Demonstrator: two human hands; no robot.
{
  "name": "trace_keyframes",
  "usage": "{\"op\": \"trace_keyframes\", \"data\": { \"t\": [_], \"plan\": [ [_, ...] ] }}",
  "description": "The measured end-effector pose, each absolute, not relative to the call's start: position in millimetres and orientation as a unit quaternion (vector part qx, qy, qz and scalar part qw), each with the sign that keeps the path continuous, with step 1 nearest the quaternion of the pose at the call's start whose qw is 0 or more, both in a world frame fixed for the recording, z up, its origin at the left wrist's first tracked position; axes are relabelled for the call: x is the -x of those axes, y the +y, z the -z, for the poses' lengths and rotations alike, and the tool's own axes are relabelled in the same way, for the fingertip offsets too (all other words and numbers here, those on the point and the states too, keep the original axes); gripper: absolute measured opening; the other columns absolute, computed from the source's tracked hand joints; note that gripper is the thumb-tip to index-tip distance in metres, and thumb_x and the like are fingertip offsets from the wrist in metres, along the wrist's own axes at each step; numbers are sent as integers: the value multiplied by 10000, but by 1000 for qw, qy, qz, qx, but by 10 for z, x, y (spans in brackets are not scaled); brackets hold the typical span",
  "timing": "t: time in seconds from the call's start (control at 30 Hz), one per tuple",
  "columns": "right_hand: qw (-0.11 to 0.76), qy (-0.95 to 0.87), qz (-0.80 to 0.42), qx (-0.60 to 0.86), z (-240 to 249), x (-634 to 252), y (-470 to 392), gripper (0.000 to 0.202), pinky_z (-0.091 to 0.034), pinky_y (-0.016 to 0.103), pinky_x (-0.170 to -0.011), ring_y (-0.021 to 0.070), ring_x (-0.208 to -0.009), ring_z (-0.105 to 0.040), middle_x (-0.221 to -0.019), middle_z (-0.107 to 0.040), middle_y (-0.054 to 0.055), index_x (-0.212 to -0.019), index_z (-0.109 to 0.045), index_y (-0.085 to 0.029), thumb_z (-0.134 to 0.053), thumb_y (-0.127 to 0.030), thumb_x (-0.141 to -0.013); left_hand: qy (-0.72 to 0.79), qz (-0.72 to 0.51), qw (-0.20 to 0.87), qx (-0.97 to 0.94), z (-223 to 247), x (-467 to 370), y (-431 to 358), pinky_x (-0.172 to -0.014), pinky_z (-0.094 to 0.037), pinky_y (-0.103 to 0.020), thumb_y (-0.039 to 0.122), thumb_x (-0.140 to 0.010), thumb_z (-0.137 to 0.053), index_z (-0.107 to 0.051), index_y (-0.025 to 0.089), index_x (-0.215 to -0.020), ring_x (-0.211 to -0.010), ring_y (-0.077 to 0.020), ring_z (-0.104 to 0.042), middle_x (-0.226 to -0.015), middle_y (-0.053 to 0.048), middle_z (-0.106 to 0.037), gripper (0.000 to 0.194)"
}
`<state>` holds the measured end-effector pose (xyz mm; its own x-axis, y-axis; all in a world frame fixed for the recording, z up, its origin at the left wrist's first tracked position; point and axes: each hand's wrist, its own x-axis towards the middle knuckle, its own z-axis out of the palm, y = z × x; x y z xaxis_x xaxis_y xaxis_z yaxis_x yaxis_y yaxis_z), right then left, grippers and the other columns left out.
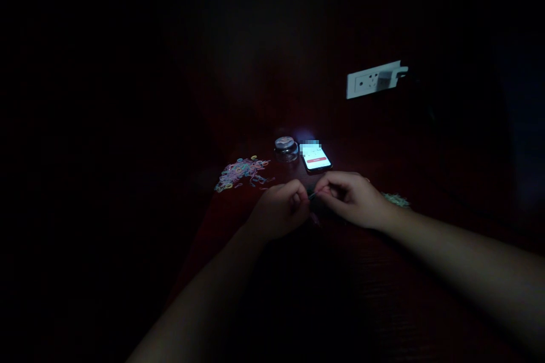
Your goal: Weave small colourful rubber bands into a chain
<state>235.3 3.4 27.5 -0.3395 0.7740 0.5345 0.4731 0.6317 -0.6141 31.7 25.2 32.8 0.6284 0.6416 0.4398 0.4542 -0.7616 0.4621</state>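
My left hand point(283, 207) and my right hand point(351, 198) meet over the dark red table, fingertips pinched. Between them stretches a small pale elastic band point(313, 195), gripped at either end. Left of my hands lies a loose pile of colourful small elastic bands point(242, 173), mostly purple and pink with some yellow and blue. A smaller heap of pale green bands point(395, 199) shows behind my right wrist, partly hidden by it. Just below my fingers, a few purple bands point(315, 219) are faintly visible in shadow.
Beyond my hands, a lit phone point(315, 156) lies on the table point(213, 227), with a small clear lidded jar point(286, 148) to its left. A white socket panel point(373, 80) with a plug in it is on the dark wall. Most surroundings are too dark to make out.
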Motion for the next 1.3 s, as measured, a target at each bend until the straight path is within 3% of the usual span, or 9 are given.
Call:
{"op": "trace_keyframes", "data": {
  "t": [0.37,0.7,1.1,1.3],
  "plan": [
    [431,-781,-233,386,-294,-2347,46,111,-322,206,-468,83,-518,-395,-576,-448,-43,-770,-612,-144,-583,-242,-814,293,-293,147,-898,-317,-320,253,-530,-343,-204,217,-824,-534,-541,176,-769,-545,-79,-474,-608,43,-534,69],
    [403,-806,-204,382,-306,-2424,80,150,-351,231,-523,100,-568,-450,-667,-529,-4,-769,-635,-144,-571,-260,-840,284,-300,155,-897,-316,-323,254,-502,-333,-201,221,-813,-541,-541,172,-761,-519,-72,-447,-596,47,-522,71],
    [306,-849,-128,412,-380,-2702,243,156,-408,277,-665,160,-707,-558,-779,-625,43,-797,-664,-167,-538,-249,-838,324,-302,154,-883,-263,-271,334,-482,-314,-182,248,-828,-541,-554,169,-756,-497,-59,-417,-574,58,-501,107],
    [244,-838,-206,443,-372,-2850,302,189,-420,284,-661,170,-718,-579,-798,-663,42,-800,-659,-175,-524,-305,-822,365,-300,138,-871,-234,-245,389,-477,-314,-184,265,-818,-551,-574,171,-744,-488,-63,-407,-552,60,-492,122]
  ]
}}
